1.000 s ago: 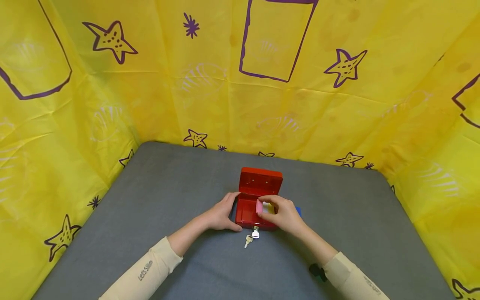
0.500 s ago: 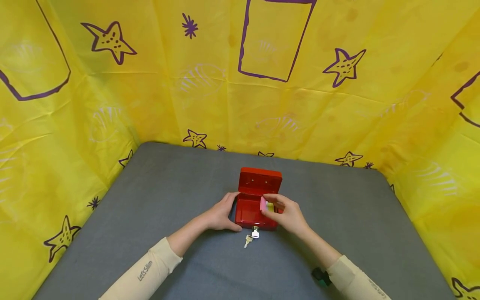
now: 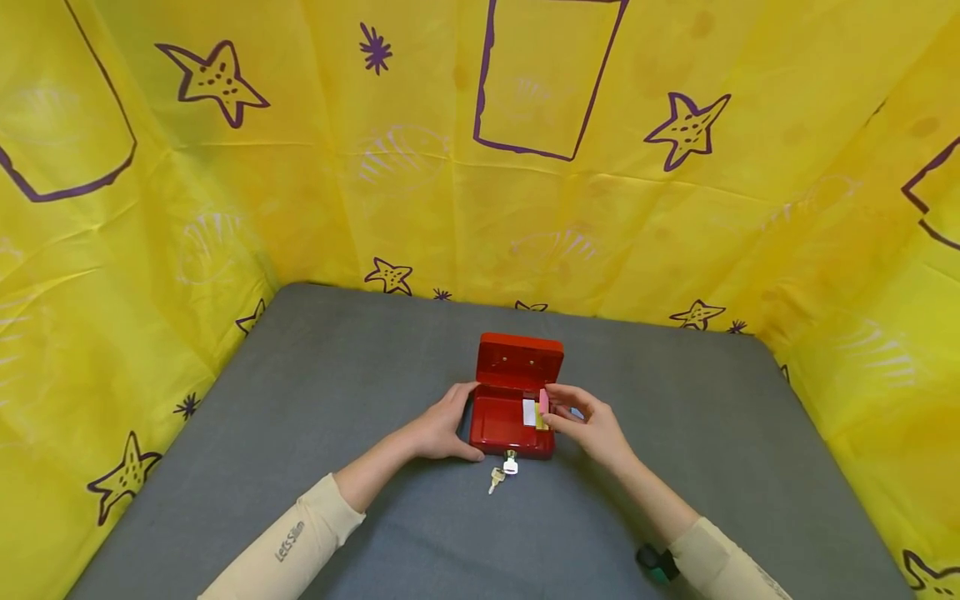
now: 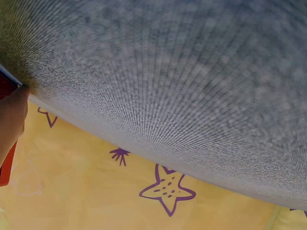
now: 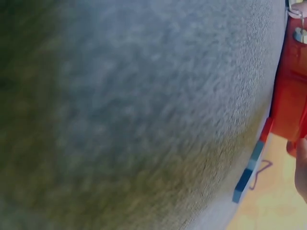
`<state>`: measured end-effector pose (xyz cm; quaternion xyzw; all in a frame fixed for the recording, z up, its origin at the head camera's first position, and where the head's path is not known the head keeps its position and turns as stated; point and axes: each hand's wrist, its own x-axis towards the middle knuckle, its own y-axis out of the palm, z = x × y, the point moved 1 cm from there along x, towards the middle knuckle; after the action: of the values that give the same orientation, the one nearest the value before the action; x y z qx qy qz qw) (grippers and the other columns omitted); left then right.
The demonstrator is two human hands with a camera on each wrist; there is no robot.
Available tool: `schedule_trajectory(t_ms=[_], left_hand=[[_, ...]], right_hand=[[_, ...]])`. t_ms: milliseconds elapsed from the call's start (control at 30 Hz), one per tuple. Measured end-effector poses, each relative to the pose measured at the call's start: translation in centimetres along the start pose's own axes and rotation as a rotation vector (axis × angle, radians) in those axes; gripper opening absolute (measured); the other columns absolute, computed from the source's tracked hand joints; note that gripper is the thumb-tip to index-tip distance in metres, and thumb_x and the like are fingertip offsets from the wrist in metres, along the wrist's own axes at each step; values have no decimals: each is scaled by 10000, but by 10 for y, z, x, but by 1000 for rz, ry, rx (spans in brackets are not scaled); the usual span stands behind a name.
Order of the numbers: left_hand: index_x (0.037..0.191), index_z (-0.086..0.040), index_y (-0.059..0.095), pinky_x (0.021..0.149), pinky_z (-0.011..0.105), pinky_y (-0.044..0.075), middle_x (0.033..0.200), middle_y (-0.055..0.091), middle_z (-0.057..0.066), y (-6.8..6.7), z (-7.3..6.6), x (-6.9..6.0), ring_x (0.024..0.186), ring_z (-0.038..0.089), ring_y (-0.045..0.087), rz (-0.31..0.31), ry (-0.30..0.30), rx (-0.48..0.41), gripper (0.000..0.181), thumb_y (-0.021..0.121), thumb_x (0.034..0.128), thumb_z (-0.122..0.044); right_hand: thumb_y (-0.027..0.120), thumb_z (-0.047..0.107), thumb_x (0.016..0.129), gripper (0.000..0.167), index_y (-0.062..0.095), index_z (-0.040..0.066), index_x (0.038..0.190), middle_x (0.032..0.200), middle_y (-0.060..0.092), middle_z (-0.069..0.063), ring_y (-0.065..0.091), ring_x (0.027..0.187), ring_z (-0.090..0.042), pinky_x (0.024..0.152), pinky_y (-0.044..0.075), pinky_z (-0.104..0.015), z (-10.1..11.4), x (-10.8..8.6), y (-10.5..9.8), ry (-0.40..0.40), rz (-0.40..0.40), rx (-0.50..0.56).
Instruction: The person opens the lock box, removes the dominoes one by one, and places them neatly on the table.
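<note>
Shifted right since 1 second ago, our right hand pinches a pink piece between thumb and fingertips at the right end of the red box. We see a white piece and a yellow piece side by side at that end. Our left hand, thumb and fingers spread, grips the box's left end. We have the lid raised behind, 1 key at the front lock and 1 loose-hanging key on the gray table.
</note>
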<state>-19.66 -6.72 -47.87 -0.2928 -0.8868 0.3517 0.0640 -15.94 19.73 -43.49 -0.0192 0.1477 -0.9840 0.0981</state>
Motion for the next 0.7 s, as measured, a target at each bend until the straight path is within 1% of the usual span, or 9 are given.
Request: schedule_trajectory(t_ms=[33, 67, 133, 233, 300, 367, 533, 700], left_hand=[[1494, -91, 237, 991, 449, 446, 1406, 378, 89, 0, 0, 0, 1219, 248, 436, 0, -2, 2, 1022, 868, 714, -279], [1493, -86, 237, 988, 450, 448, 1403, 379, 92, 0, 1, 0, 1216, 250, 437, 0, 0, 2, 1020, 868, 714, -277], [1492, -80, 239, 986, 449, 450, 1399, 381, 95, -1, 0, -1, 1212, 253, 440, -2, 1, 1, 1018, 869, 715, -270], [1488, -68, 241, 984, 452, 451, 1393, 385, 99, -1, 0, -1, 1206, 256, 443, -3, 6, 2, 1015, 868, 715, -268], [1487, -65, 244, 987, 453, 448, 1392, 386, 101, -1, 0, -1, 1209, 258, 442, -5, 9, 3, 1013, 868, 716, -268], [1486, -55, 241, 994, 457, 441, 1393, 385, 110, 0, 1, -1, 1210, 263, 443, -5, 19, 4, 1018, 869, 714, -268], [1489, -40, 231, 1016, 449, 415, 1397, 380, 120, 0, 1, 0, 1208, 271, 454, -7, 34, 6, 1028, 871, 713, -251], [1491, -55, 230, 1010, 450, 421, 1398, 378, 107, 0, 1, 1, 1205, 261, 453, -6, 23, -1, 1028, 872, 714, -258]], right_hand=[[722, 104, 875, 485, 563, 2, 1322, 1300, 576, -171, 531, 1185, -386, 946, 478, -325, 0, -1, -2, 9, 0, -3], [716, 89, 875, 491, 552, -14, 1326, 1309, 566, -184, 522, 1196, -396, 943, 481, -330, 4, -2, -3, 23, 2, -9], [709, 84, 880, 490, 545, -21, 1330, 1309, 567, -186, 518, 1205, -394, 945, 481, -328, 4, -3, -6, 28, -5, -18], [707, 82, 882, 483, 546, -31, 1323, 1295, 578, -195, 525, 1201, -391, 978, 456, -380, 1, -4, -10, 36, -15, -16], [707, 87, 886, 473, 550, -41, 1313, 1286, 583, -207, 529, 1188, -399, 995, 433, -417, -1, -5, -13, 19, -22, -20], [713, 96, 885, 470, 557, -26, 1311, 1292, 583, -197, 527, 1190, -395, 1004, 418, -431, -10, -4, -17, 11, -30, -13], [730, 138, 881, 470, 575, 34, 1313, 1298, 592, -144, 529, 1204, -339, 1009, 416, -358, -38, -3, -30, 2, -39, -7], [744, 184, 874, 487, 580, 37, 1308, 1298, 591, -142, 535, 1193, -318, 981, 437, -293, -48, -8, -42, -4, -38, -45]])
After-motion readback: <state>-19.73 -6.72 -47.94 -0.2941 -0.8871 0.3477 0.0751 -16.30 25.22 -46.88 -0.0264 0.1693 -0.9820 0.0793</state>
